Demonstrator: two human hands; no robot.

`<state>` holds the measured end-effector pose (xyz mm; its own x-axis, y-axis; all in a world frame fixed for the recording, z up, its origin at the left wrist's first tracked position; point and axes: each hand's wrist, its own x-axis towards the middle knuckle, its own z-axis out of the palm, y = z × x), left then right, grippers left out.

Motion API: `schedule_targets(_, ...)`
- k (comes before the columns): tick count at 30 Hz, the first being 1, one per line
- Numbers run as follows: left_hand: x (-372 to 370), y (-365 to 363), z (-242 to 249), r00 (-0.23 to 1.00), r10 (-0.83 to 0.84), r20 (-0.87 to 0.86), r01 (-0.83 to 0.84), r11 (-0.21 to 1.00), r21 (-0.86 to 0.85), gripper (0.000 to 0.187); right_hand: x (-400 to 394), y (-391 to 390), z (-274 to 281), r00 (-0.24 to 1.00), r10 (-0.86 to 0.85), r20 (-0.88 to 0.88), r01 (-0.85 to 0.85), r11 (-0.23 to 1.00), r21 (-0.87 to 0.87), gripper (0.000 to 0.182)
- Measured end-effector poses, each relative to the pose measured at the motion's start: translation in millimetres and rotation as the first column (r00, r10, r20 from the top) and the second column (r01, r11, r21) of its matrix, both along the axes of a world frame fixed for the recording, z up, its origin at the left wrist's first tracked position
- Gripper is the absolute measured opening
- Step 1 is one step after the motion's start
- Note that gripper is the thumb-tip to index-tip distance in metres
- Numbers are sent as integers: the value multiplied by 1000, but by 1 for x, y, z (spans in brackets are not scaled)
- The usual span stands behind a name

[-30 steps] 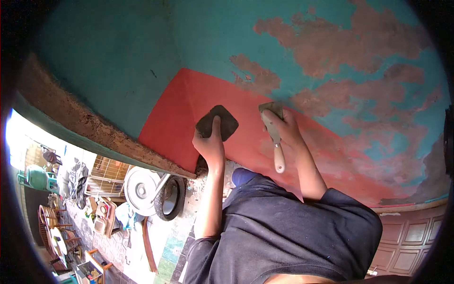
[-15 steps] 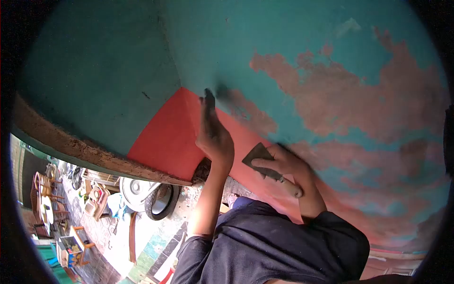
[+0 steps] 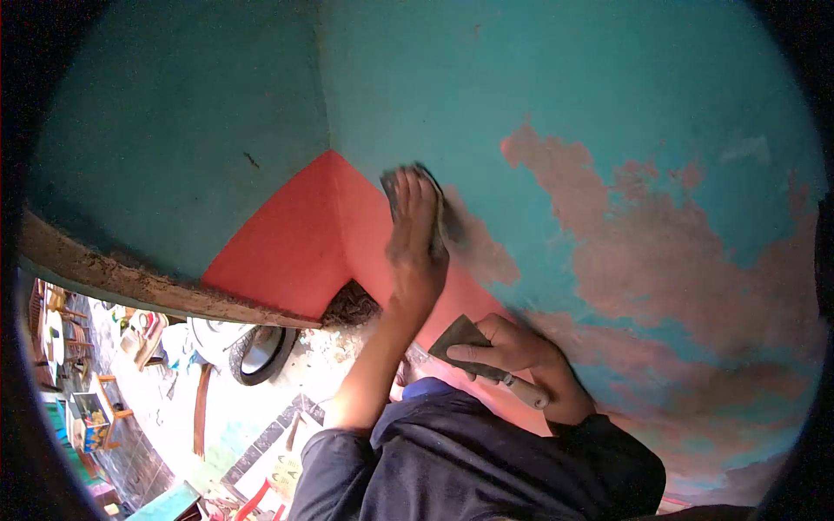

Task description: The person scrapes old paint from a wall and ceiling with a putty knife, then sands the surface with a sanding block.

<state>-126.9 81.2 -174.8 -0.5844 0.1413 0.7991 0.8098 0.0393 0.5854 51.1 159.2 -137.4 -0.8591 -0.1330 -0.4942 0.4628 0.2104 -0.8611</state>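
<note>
Against the teal wall point(image 3: 608, 78), my left hand point(image 3: 417, 230) presses a dark folded piece of sandpaper point(image 3: 388, 193). Its fingers lie over the sandpaper, whose edge curls up beside the knuckles. This spot is just above the red lower band point(image 3: 356, 213), next to a brownish bare patch point(image 3: 482, 243). Lower and to the right, my right hand point(image 3: 508, 347) grips a putty knife point(image 3: 526, 391) with a wide grey blade and a wooden handle. The thumb rests on the blade, and the handle sticks out below the palm.
A wall corner with a red lower part point(image 3: 282, 234) is on the left, ending in a rough broken edge point(image 3: 156, 282). Below stand a tire point(image 3: 265, 356), a wooden plank point(image 3: 201, 408) and chairs point(image 3: 74, 330). Large worn patches point(image 3: 643, 234) mark the wall at right.
My left hand has turned from edge-on to flat over the sandpaper and shifted slightly right along the wall. The camera view has shifted. My right hand still holds the putty knife.
</note>
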Motion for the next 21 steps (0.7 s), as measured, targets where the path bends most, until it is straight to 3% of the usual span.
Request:
schedule_targets(2,11,1,-14,1000,-8,-7,8,1000,-29,49,-5,0,3,1000,-15,-17,16,1000,14,30)
schedule_targets(6,-1,-5,5,997,-70,34,71,996,-48,53,-10,-2,20,997,-34,69,34,999,-5,32)
schedule_targets(8,-8,-2,9,995,-90,46,88,995,40,53,-8,0,19,996,-43,74,44,999,-11,33)
schedule_targets(10,13,-4,-8,991,-124,56,124,992,1,54,-8,6,13,987,48,154,-56,997,49,31)
schedule_targets(13,8,-4,-9,992,-125,26,125,992,-19,55,-11,-4,27,998,-47,46,45,998,40,32)
schedule_targets(15,-11,-1,9,996,-92,22,90,994,54,51,-10,1,23,997,-32,77,27,997,68,33)
schedule_targets(21,20,-4,-5,990,-135,45,134,991,15,46,-3,2,9,995,-80,66,73,993,94,34)
